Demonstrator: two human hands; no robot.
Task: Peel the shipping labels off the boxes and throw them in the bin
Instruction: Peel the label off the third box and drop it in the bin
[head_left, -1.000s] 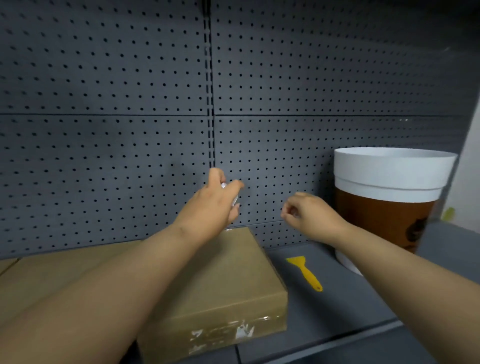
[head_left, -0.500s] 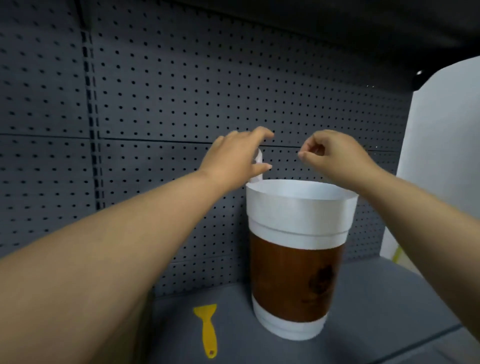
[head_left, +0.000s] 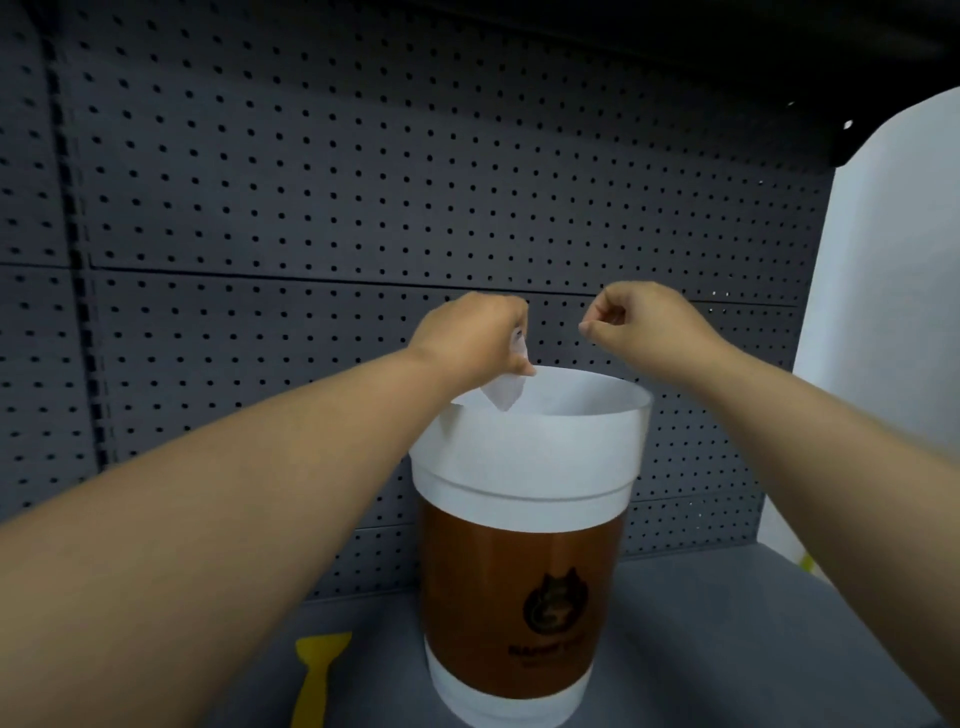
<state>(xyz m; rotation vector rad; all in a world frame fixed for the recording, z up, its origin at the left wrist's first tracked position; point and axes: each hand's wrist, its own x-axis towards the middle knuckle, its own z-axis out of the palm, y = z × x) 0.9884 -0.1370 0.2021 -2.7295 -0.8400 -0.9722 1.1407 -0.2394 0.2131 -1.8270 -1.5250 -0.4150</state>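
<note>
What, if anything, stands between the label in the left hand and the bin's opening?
Nothing visible. The left hand holds the label right over the open bin, its lower tip already at the rim.

Yellow scraper (head_left: 318, 675), apparently, before pegboard (head_left: 363, 182)
</note>
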